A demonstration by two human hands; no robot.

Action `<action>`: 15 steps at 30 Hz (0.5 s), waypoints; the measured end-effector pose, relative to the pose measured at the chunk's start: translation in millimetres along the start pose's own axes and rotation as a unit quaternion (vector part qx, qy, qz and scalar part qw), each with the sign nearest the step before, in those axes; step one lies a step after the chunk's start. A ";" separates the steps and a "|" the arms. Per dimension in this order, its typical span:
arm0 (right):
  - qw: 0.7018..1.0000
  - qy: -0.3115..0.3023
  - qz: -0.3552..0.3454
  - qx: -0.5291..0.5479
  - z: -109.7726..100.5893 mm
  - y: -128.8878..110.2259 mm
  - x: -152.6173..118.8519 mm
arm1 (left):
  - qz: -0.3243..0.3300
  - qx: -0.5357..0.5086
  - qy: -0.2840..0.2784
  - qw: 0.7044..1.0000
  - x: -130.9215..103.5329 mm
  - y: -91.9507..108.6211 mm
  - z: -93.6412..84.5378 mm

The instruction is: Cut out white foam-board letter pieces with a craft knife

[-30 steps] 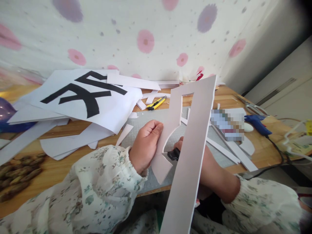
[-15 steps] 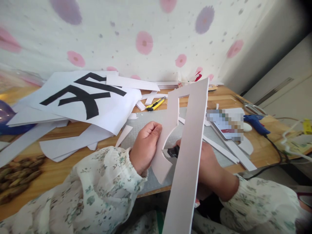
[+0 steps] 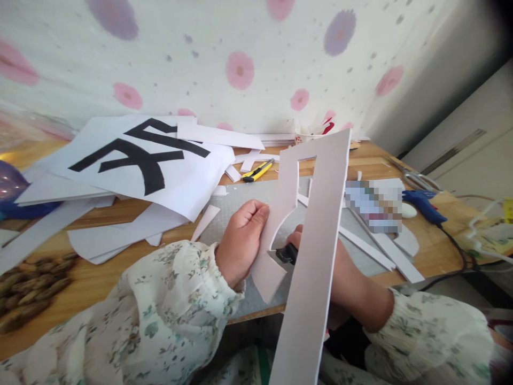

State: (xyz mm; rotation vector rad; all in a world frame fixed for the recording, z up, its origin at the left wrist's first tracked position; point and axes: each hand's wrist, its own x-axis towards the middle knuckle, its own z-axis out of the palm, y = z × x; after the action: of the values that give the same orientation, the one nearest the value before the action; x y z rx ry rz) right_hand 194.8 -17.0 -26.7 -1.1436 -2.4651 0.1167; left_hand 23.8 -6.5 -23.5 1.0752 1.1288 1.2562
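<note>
White board, pinched by left grip, part-hides right grip closed on black cutter; yellow knife beyond.

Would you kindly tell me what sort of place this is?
Probably a craft workspace: a grey cutting mat, a yellow-and-black utility knife and a blue corded glue gun lie on a light-brown wooden tabletop.

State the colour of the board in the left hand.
The board is plain white, best seen in the head view.

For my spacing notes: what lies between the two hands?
The head view shows part of a white board and a black cutter between the left hand and right hand.
</note>
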 end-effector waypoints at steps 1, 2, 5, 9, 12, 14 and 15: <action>1.000 0.009 0.001 -0.011 0.5 0.3 -0.2 | -0.001 0.001 0.003 1.000 -0.3 -0.1 0.2; 0.999 0.022 0.002 -0.023 1.0 0.6 -0.4 | -0.003 0.002 0.005 1.000 -0.6 -0.3 0.4; 0.997 0.060 -0.008 -0.051 1.0 1.3 -1.4 | -0.012 -0.005 0.004 1.000 -1.4 -0.8 0.6; 0.994 0.087 -0.016 -0.060 -2.6 1.1 -2.3 | -0.024 -0.017 -0.009 1.000 -1.8 -0.7 0.8; 0.992 0.107 0.000 -0.071 -3.6 2.3 -2.2 | -0.024 -0.030 -0.006 0.999 -1.4 -0.8 1.4; 0.992 0.109 0.017 -0.067 -2.8 3.6 -1.9 | -0.024 -0.046 -0.008 0.999 -1.0 -1.3 1.8; 0.993 0.106 0.024 -0.053 -2.2 3.9 -1.7 | -0.025 -0.053 -0.011 0.998 -0.8 -1.7 1.9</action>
State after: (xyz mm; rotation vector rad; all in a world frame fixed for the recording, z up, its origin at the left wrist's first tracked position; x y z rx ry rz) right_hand 199.5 -15.9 -26.2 -1.1941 -2.2806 -0.1165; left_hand 25.9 -7.4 -24.8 0.9739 1.0543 1.2487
